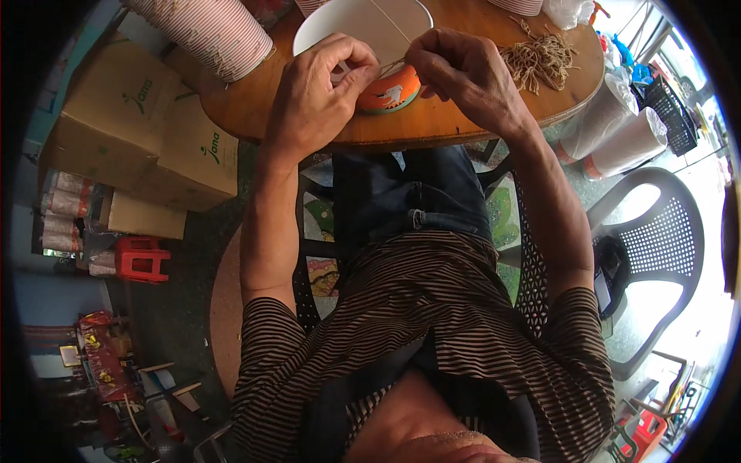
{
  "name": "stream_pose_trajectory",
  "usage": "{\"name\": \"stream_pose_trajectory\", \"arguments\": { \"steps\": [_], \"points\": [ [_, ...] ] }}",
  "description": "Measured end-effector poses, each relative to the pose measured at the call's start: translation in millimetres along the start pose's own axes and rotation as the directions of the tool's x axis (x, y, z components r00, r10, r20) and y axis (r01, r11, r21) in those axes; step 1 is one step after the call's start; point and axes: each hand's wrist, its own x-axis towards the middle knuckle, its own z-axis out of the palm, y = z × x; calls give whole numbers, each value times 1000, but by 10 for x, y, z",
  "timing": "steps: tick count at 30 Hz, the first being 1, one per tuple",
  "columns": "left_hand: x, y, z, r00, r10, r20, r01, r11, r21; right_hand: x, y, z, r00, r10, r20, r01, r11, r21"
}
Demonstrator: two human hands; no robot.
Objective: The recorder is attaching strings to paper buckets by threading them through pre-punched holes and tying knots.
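A paper bucket (392, 89), white inside with an orange and green outer wall, sits tilted at the table's near edge, its wide mouth facing up and away from me. My left hand (323, 96) is closed at its left side, thumb and fingers pinched at the rim. My right hand (472, 83) is closed in a pinch at its right side. A thin tan string (394, 65) runs between my fingertips along the rim, and another length crosses the white inside. My fingers hide the string's ends. To the right lies a loose pile of tan strings (543, 62).
A long stack of nested paper buckets (207, 35) leans on the wooden table (247, 116) at left; another stack (515, 6) stands far right. Cardboard boxes (116, 116) and a red stool (142, 259) are left on the floor. A grey plastic chair (656, 224) and wrapped stacks (629, 143) stand right.
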Motion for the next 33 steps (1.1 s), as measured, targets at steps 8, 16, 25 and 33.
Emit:
{"name": "stream_pose_trajectory", "arguments": {
  "steps": [8,16,25,33],
  "points": [
    [-16,-6,20,997,59,-44,-55,994,91,41,55,-141,998,-7,64,-2,991,134],
    [-41,-52,35,999,-41,-34,41,999,12,26,180,-175,999,-9,40,-10,897,442],
    [119,32,245,993,47,-109,-47,999,-2,44,49,-197,999,34,30,-43,902,430],
    [70,150,145,990,88,-111,-72,987,141,75,45,-366,994,35,-102,30,820,571]
  ]
}}
